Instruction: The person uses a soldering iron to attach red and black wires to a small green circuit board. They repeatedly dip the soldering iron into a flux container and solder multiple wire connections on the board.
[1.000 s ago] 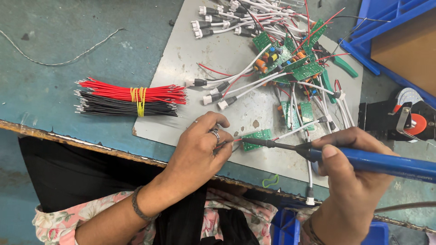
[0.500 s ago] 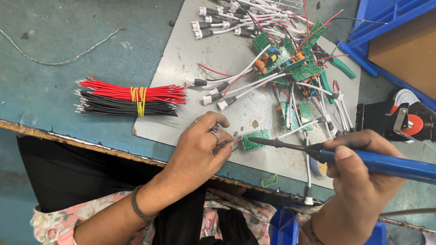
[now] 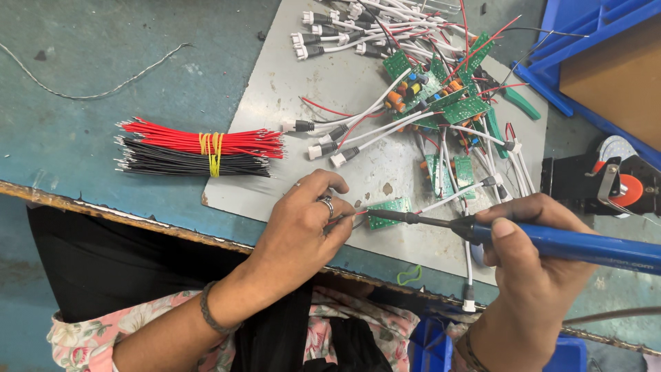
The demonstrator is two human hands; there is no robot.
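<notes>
Head view: the fingers [image 3: 342, 219] of the left hand [image 3: 303, 227] are closed in a pinch on a thin red wire [image 3: 359, 213], and its end meets the left edge of the small green circuit board [image 3: 387, 212]. The fingers [image 3: 506, 231] of the right hand [image 3: 530, 275] are wrapped around the blue handle of the soldering iron [image 3: 551, 241]; its dark tip lies on the same board, from the right.

The board looks light and stiff, probably thin and rather fragile, so I judge it is best held by its bare edges, not by the parts on it. The wire is soft and bends easily; it needs a grip close to its end. The iron tip is likely hot, so only the handle is safe.

The board rests on a grey plate [image 3: 275, 124] on the bench [image 3: 82, 138]. Left of the board is a tied bundle of red and black wires [image 3: 200, 146]; above it, a heap of other boards with white leads [image 3: 427, 89]. Right of it is a black holder [image 3: 599, 182].
</notes>
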